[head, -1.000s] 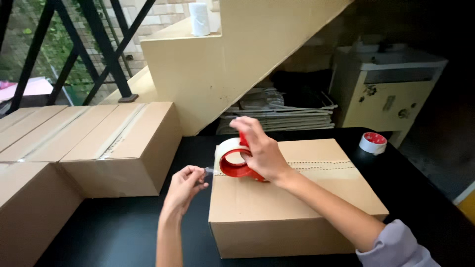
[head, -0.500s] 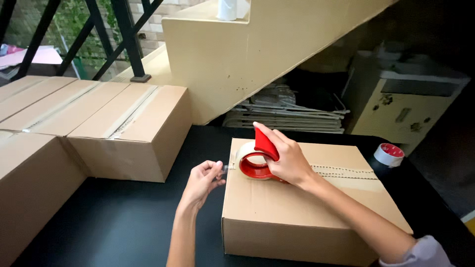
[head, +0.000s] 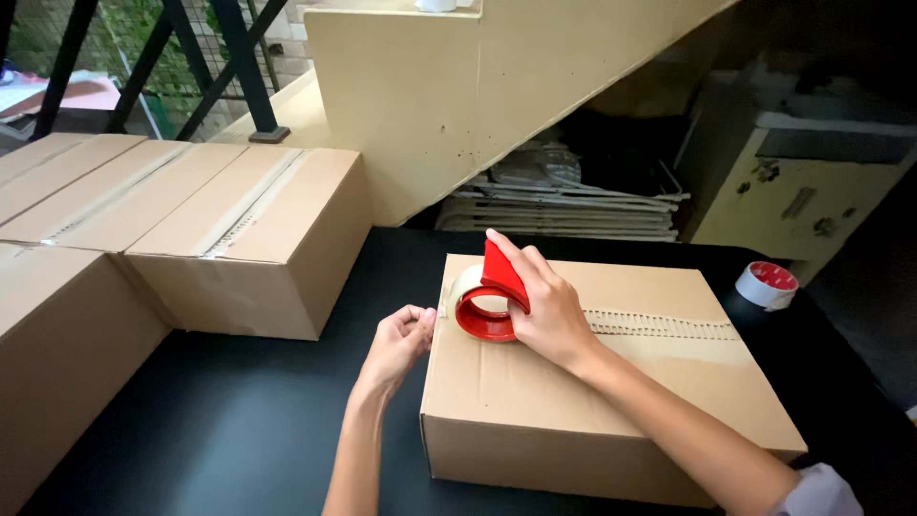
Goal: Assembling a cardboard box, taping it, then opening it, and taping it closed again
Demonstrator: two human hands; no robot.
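- Right now the right hand (head: 546,311) is closed around a red tape dispenser (head: 489,298), fingers over its top and thumb side toward the roll, pressing it on the top of a cardboard box (head: 573,401) near the box's left edge.
- Just beside it, the left hand (head: 399,342) is loosely curled, fingertips pinched at the box's upper left edge, where the tape end seems to lie; whether it actually grips the tape cannot be told.
- A strip of clear tape (head: 659,327) runs along the box's centre seam from the dispenser toward the right edge.
- That box sits on a black table (head: 220,430), in front of the person.
- To the left, well apart, stand more closed boxes (head: 239,239), their seams taped.
- At the table's far right edge lies a spare tape roll (head: 766,285), red inside and white outside.
- Behind the table, a cream staircase side (head: 458,105) rises, with a stack of flattened cardboard (head: 564,201) under it and a pale cabinet (head: 802,191) to the right.
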